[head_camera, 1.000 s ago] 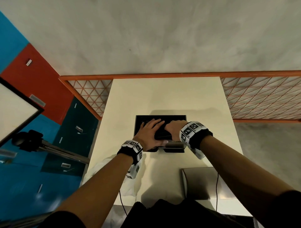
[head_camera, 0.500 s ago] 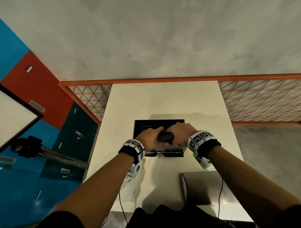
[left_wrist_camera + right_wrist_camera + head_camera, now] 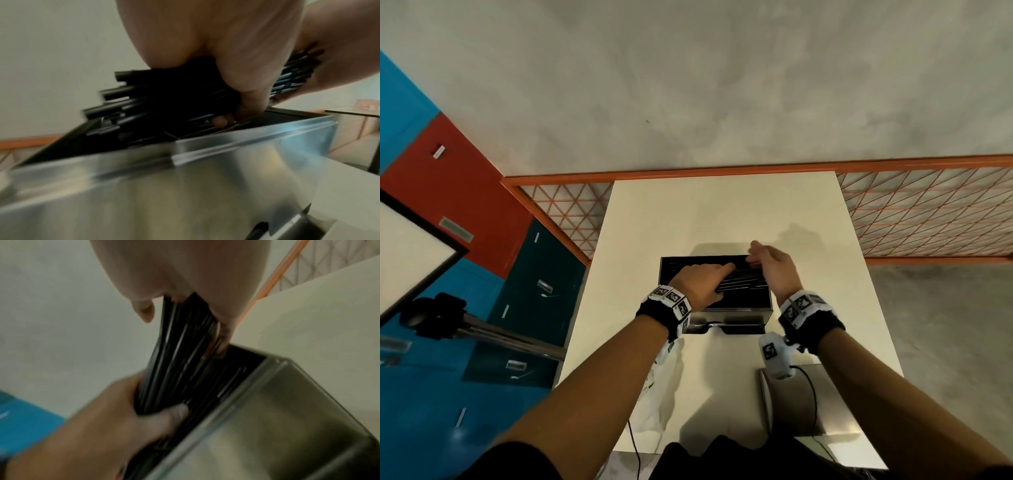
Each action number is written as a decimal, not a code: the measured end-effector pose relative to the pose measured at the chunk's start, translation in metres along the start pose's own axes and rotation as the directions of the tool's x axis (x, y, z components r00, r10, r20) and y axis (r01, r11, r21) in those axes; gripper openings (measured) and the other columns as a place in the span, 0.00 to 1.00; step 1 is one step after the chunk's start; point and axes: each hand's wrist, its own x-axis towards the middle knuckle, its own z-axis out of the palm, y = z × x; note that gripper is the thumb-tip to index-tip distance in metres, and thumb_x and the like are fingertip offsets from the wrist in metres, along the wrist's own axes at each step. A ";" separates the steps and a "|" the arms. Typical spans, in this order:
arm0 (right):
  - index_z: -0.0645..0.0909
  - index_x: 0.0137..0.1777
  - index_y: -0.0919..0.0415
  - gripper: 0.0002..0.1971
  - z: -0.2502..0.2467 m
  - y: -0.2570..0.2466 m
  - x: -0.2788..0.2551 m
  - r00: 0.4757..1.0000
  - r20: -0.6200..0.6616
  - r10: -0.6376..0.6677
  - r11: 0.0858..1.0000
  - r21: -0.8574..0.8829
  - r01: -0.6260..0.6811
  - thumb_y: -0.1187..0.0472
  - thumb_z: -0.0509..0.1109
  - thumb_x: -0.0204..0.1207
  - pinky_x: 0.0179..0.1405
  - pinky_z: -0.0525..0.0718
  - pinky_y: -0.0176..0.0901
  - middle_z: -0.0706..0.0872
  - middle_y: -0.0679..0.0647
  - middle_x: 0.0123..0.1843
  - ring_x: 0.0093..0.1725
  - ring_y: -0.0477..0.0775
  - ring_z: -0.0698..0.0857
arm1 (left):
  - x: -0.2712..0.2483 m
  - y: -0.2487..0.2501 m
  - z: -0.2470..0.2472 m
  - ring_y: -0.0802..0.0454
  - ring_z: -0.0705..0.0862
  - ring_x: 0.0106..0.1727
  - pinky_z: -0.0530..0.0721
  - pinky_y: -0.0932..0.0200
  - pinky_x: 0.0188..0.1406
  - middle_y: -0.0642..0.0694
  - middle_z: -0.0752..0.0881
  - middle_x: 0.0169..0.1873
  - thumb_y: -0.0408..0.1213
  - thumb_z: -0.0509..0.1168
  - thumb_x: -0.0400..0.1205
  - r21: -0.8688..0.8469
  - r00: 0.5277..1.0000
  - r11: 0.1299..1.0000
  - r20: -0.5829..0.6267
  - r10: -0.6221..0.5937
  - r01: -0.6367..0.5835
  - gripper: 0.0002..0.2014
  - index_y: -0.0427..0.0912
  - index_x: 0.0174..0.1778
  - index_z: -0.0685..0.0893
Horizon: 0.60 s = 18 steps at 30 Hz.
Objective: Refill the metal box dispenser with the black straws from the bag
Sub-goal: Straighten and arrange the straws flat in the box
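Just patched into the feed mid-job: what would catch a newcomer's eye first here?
Both hands grip one bundle of black straws over the open metal box dispenser at the middle of the table: the left hand low, the right hand raised. Nearer the person, a white bag lies under the left forearm.

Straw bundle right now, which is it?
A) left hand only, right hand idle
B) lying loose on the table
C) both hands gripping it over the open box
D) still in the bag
C: the left hand and right hand both grip the black straws at the open top of the metal box dispenser.
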 end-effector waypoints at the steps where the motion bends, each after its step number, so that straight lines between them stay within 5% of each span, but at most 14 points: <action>1: 0.89 0.43 0.52 0.20 0.006 0.002 -0.004 1.000 -0.024 -0.005 0.999 -0.042 0.004 0.39 0.63 0.79 0.59 0.84 0.54 0.92 0.49 0.46 0.50 0.54 0.88 | 0.002 0.002 0.000 0.42 0.87 0.54 0.83 0.48 0.42 0.47 0.84 0.61 0.43 0.69 0.84 0.036 1.000 0.999 -0.006 0.019 -0.019 0.30 0.50 0.81 0.66; 4: 0.90 0.43 0.57 0.18 0.014 0.008 -0.006 0.995 -0.091 -0.046 0.988 -0.152 0.032 0.49 0.61 0.84 0.58 0.81 0.52 0.91 0.52 0.46 0.50 0.57 0.87 | 0.004 0.005 0.003 0.41 0.86 0.54 0.81 0.49 0.38 0.45 0.82 0.60 0.39 0.69 0.84 0.104 0.999 0.993 -0.013 0.052 -0.050 0.30 0.48 0.82 0.66; 8: 0.87 0.45 0.62 0.16 0.019 0.023 0.001 0.980 -0.021 -0.199 0.926 -0.332 0.181 0.56 0.61 0.86 0.49 0.77 0.44 0.89 0.57 0.48 0.49 0.58 0.85 | 0.002 -0.004 0.013 0.42 0.83 0.56 0.77 0.49 0.43 0.43 0.79 0.60 0.39 0.68 0.85 0.087 0.996 0.993 -0.041 0.077 -0.073 0.34 0.49 0.85 0.62; 11: 0.85 0.48 0.65 0.13 0.022 0.033 0.004 0.927 0.087 -0.365 0.795 -0.489 0.359 0.60 0.62 0.85 0.50 0.77 0.46 0.86 0.59 0.47 0.49 0.61 0.83 | -0.003 -0.015 0.021 0.44 0.77 0.62 0.79 0.48 0.55 0.45 0.76 0.62 0.54 0.70 0.83 0.004 0.997 0.999 -0.075 0.036 -0.036 0.38 0.55 0.86 0.59; 14: 0.86 0.52 0.64 0.11 0.017 0.033 0.008 0.903 0.072 -0.424 0.775 -0.487 0.403 0.60 0.63 0.84 0.52 0.78 0.46 0.86 0.58 0.49 0.50 0.60 0.83 | -0.011 -0.026 0.022 0.47 0.73 0.70 0.76 0.46 0.69 0.46 0.74 0.69 0.68 0.68 0.78 -0.116 0.992 0.993 -0.125 -0.013 -0.001 0.44 0.53 0.87 0.62; 18: 0.83 0.65 0.62 0.22 0.017 0.035 0.005 0.855 0.286 -0.433 0.661 -0.545 0.516 0.48 0.61 0.82 0.67 0.77 0.50 0.83 0.57 0.63 0.63 0.59 0.81 | -0.025 -0.046 0.033 0.45 0.73 0.75 0.71 0.44 0.79 0.46 0.72 0.75 0.78 0.55 0.76 -0.148 0.976 0.989 -0.212 -0.052 0.021 0.47 0.49 0.85 0.69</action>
